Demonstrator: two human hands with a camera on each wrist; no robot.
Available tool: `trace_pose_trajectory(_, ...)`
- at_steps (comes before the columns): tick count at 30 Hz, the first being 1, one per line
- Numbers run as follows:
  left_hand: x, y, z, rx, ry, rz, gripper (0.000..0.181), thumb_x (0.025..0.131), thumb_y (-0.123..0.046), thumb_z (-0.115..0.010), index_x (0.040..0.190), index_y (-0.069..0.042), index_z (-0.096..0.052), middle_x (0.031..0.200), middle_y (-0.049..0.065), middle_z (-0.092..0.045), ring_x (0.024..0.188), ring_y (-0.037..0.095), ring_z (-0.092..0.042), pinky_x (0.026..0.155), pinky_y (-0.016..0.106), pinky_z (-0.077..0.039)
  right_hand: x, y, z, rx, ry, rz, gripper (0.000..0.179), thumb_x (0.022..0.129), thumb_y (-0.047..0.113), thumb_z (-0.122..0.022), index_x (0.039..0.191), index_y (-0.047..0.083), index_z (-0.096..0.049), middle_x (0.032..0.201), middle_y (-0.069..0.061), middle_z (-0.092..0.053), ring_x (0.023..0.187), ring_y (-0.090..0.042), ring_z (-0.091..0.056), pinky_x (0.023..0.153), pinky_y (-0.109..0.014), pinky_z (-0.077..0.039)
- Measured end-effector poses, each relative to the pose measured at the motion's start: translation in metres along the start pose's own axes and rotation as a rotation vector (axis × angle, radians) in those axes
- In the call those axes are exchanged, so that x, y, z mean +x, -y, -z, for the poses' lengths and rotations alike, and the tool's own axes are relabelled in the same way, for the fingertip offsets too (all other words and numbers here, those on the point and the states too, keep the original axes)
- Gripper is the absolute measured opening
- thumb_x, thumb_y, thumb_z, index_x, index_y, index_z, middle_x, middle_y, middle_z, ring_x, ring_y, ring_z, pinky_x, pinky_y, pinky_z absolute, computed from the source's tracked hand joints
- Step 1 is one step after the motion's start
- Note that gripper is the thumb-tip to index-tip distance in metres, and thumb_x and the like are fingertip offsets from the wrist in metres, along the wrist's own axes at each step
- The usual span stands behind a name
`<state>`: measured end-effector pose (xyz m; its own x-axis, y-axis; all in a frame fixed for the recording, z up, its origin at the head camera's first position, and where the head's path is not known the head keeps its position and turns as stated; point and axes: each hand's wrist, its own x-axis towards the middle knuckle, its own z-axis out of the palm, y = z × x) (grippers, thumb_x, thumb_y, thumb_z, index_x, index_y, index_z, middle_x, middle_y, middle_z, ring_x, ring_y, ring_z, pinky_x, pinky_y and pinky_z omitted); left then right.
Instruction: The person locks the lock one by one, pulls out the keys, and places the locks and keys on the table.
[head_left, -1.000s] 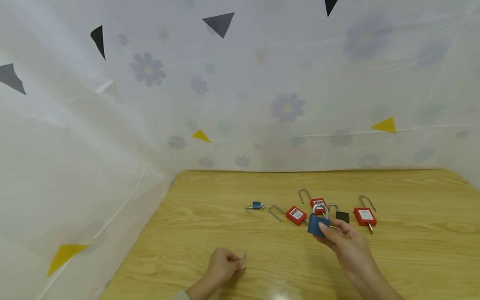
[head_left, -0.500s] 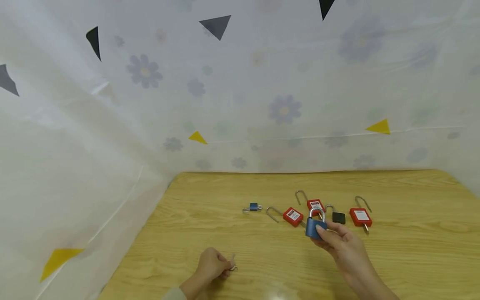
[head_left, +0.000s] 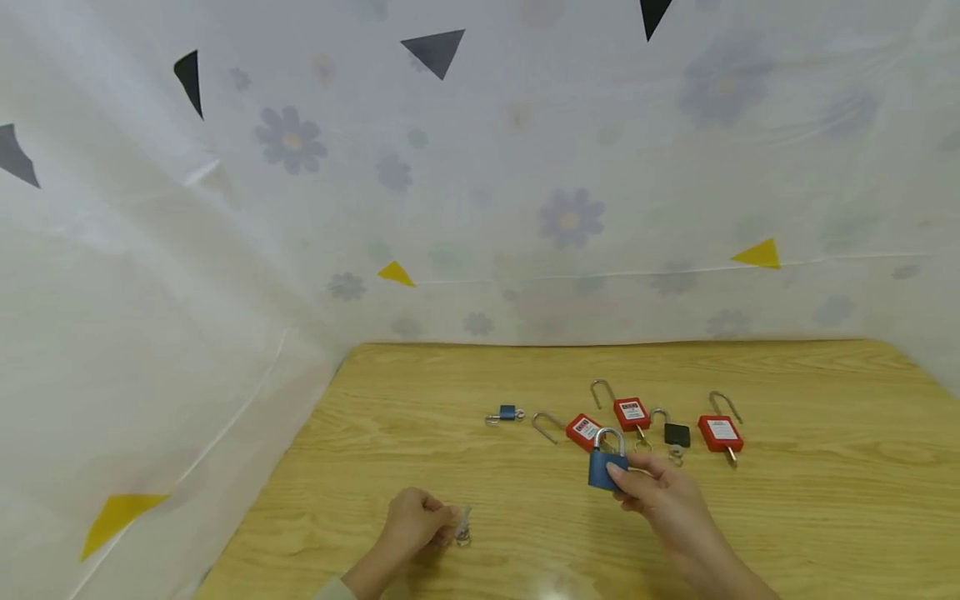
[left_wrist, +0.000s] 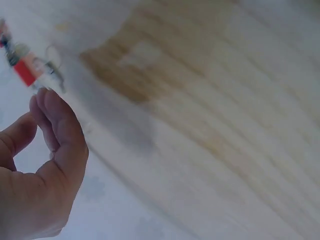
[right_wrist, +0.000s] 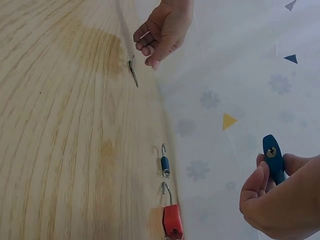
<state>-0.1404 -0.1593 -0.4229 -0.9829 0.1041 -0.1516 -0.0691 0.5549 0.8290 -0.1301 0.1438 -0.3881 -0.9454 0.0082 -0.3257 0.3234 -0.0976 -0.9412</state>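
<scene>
In the head view my right hand (head_left: 667, 500) pinches a blue padlock (head_left: 602, 473) above the table, its silver shackle pointing up. The right wrist view shows the keyhole end of this padlock (right_wrist: 272, 152) between thumb and fingers. My left hand (head_left: 414, 525) is low over the front of the table, fingers loosely bent with nothing between them. Just right of its fingertips, a small bunch of keys (head_left: 463, 528) on a ring lies on the wood. The left wrist view shows a gap between thumb and fingers of the left hand (left_wrist: 50, 155).
Behind the hands lie a small blue padlock (head_left: 507, 412), a black padlock (head_left: 677, 435) and red padlocks (head_left: 721, 433) with long open shackles, keys in some. The wooden table (head_left: 337, 467) meets a flower-patterned sheet (head_left: 480, 208) at the back and left.
My left hand has moved left, let go of the keys and left them on the table. My right hand has shifted left and slightly down with the blue padlock.
</scene>
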Motion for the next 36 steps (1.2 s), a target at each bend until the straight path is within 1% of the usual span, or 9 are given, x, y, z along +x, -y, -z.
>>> trace_pose_trajectory(4, -0.007, -0.006, 0.009, 0.005, -0.079, -0.086, 0.020, 0.088, -0.009, -0.061, 0.090, 0.011, -0.060, 0.073, 0.010, -0.065, 0.062, 0.016, -0.064, 0.057, 0.023, -0.055, 0.003, -0.002, -0.015, 0.015, 0.035, 0.018, 0.046, 0.092, 0.012, -0.057, 0.129, -0.009, -0.040, 0.093, -0.001, -0.065, 0.076, -0.011, -0.059, 0.070, -0.024, -0.051)
trace_pose_trajectory(8, -0.018, -0.014, 0.012, 0.029, -0.233, -0.135, 0.019, 0.088, -0.013, -0.061, 0.097, 0.004, -0.062, 0.086, 0.009, -0.066, 0.071, 0.014, -0.062, 0.059, 0.018, -0.051, 0.006, -0.003, -0.036, 0.011, 0.046, 0.052, 0.046, 0.091, 0.011, -0.059, 0.129, -0.008, -0.041, 0.100, -0.007, -0.061, 0.077, -0.014, -0.060, 0.069, -0.026, -0.053)
trace_pose_trajectory(10, -0.022, -0.016, 0.013, 0.080, -0.286, -0.180, 0.021, 0.088, -0.014, -0.062, 0.102, 0.002, -0.062, 0.095, 0.011, -0.066, 0.078, 0.017, -0.062, 0.064, 0.021, -0.052, 0.010, -0.005, -0.049, 0.000, 0.045, 0.069, 0.043, 0.089, 0.009, -0.060, 0.125, -0.009, -0.045, 0.098, -0.009, -0.059, 0.075, -0.014, -0.061, 0.068, -0.025, -0.054)
trace_pose_trajectory(12, -0.024, -0.016, 0.015, 0.187, -0.292, -0.237, 0.026, 0.087, -0.016, -0.063, 0.108, 0.000, -0.060, 0.106, 0.013, -0.064, 0.090, 0.022, -0.061, 0.076, 0.030, -0.054, 0.015, -0.007, -0.062, -0.022, 0.041, 0.081, 0.039, 0.087, 0.007, -0.062, 0.121, -0.009, -0.050, 0.091, -0.009, -0.059, 0.071, -0.015, -0.061, 0.065, -0.026, -0.054)
trace_pose_trajectory(14, -0.023, -0.014, 0.018, 0.298, -0.251, -0.298, 0.033, 0.086, -0.016, -0.064, 0.113, 0.000, -0.058, 0.115, 0.017, -0.059, 0.102, 0.031, -0.058, 0.084, 0.043, -0.052, 0.021, -0.009, -0.075, -0.055, 0.034, 0.087, 0.036, 0.085, 0.007, -0.065, 0.116, -0.008, -0.054, 0.083, -0.007, -0.060, 0.066, -0.014, -0.060, 0.062, -0.026, -0.053)
trace_pose_trajectory(17, -0.017, -0.007, 0.021, 0.432, -0.130, -0.350, 0.042, 0.084, -0.018, -0.066, 0.119, 0.000, -0.054, 0.124, 0.022, -0.052, 0.114, 0.041, -0.050, 0.090, 0.057, -0.045, 0.030, -0.016, -0.093, -0.103, 0.033, 0.086, 0.032, 0.083, 0.007, -0.068, 0.110, -0.007, -0.058, 0.071, -0.004, -0.058, 0.059, -0.012, -0.056, 0.057, -0.025, -0.049)
trace_pose_trajectory(22, -0.008, 0.008, 0.022, 0.507, 0.062, -0.295, 0.054, 0.083, -0.026, -0.068, 0.126, 0.003, -0.051, 0.132, 0.034, -0.043, 0.119, 0.053, -0.041, 0.092, 0.066, -0.037, 0.048, -0.032, -0.113, -0.133, 0.058, 0.100, 0.030, 0.082, 0.006, -0.068, 0.105, -0.010, -0.058, 0.065, -0.002, -0.055, 0.054, -0.010, -0.053, 0.054, -0.022, -0.047)
trace_pose_trajectory(27, -0.006, 0.022, 0.020, 0.569, 0.234, -0.182, 0.076, 0.084, -0.045, -0.060, 0.140, 0.000, -0.035, 0.145, 0.040, -0.013, 0.131, 0.061, -0.012, 0.096, 0.077, -0.015, 0.065, -0.044, -0.125, -0.196, 0.039, 0.112, 0.029, 0.081, 0.006, -0.069, 0.102, -0.009, -0.058, 0.064, -0.003, -0.056, 0.052, -0.009, -0.055, 0.050, -0.021, -0.048)
trace_pose_trajectory(36, -0.003, 0.039, 0.020, 0.648, 0.247, -0.157, 0.083, 0.088, -0.054, -0.051, 0.145, 0.000, -0.023, 0.148, 0.037, -0.003, 0.135, 0.057, -0.004, 0.100, 0.075, -0.010, 0.079, -0.056, -0.143, -0.350, 0.022, 0.186, 0.024, 0.079, 0.002, -0.070, 0.096, -0.010, -0.059, 0.070, -0.010, -0.065, 0.053, -0.010, -0.058, 0.049, -0.022, -0.050)
